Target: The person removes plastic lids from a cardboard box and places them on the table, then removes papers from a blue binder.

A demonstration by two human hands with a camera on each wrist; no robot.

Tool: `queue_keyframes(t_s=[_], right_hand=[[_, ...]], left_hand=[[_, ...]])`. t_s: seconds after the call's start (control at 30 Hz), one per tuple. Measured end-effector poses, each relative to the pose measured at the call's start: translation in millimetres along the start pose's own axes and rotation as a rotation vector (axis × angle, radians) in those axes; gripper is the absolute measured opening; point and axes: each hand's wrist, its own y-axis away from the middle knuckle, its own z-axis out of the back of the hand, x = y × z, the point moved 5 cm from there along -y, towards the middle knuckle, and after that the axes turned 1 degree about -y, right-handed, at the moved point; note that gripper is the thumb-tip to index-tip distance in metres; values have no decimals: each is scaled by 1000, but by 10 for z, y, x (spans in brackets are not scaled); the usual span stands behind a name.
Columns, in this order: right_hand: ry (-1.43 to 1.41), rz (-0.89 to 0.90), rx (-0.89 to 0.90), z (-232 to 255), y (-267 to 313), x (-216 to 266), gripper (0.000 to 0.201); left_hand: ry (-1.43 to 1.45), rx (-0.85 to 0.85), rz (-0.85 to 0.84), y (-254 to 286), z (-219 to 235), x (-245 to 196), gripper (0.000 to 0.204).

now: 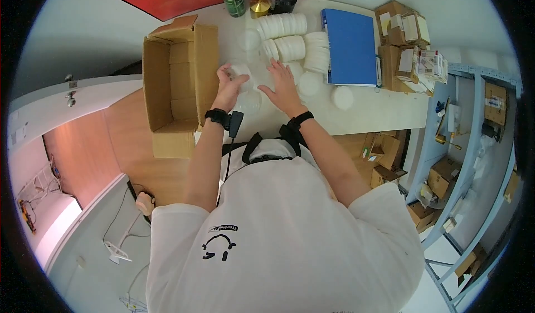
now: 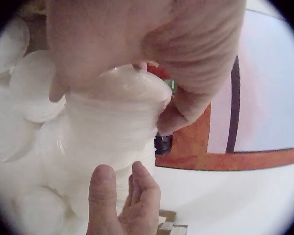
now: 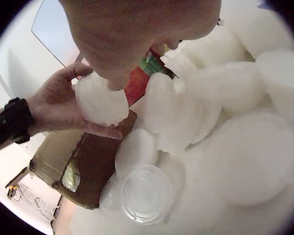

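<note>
— While we look down past the white shirt (image 1: 278, 229), what do our hands have?

— Our left hand (image 1: 229, 84) curls its fingers round a stack of white lids (image 3: 102, 100) (held just beside the open cardboard box (image 1: 178, 84)). Our right hand (image 1: 283, 84) lies flat, fingers straight, on the lids spread over the table (image 1: 379, 109).

— And further off?

— More rows of lids (image 1: 287, 37), a blue binder (image 1: 350, 46), then a green can (image 1: 234, 1) and a brass funnel (image 1: 259, 3) at the far edge.

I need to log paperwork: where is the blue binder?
In the head view, the blue binder lies on the table's right side, between the white lid stacks and small cardboard boxes.
</note>
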Motion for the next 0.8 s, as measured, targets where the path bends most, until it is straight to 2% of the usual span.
queue_keyframes(t_s=[0.03,0.1,0.23,0.3,0.33,0.4,0.43,0.5,0.53,0.6,0.73,0.8], right_hand=[[1,0,-2,-11,-16,21,70],[132,-178,33,-27,-54,-42,62],[84,-233,-89,76,-271,-256,64],[256,-294,-128,214,-384,-412,62],[257,-294,-130,251,-432,-498,62],[428,-45,42,224,-550,-572,60],[427,-49,39,226,-592,-656,60],[497,125,64,168,-654,-714,57],[492,124,63,181,-689,-746,57],[590,89,218,138,-716,-846,58],[552,57,325,194,-787,-907,68],[469,103,291,286,-792,-851,73]], left_hand=[[-1,2,-2,-49,-24,44,80],[-796,-204,-270,-121,-57,-21,79],[-916,-129,-267,-143,-186,-96,79],[-876,-120,-418,-230,-176,-54,75],[-877,-119,-419,-208,-195,-80,75],[-1146,-116,-475,-114,-321,-187,70],[-1150,-112,-476,-105,-342,-202,70],[-1090,-63,-326,-124,-346,-177,72],[-1095,-64,-324,-132,-354,-186,72],[-890,-111,-296,-146,-321,-203,84],[-861,-118,-353,-254,-272,-155,90],[-1109,-133,-460,-299,-252,-131,94]])
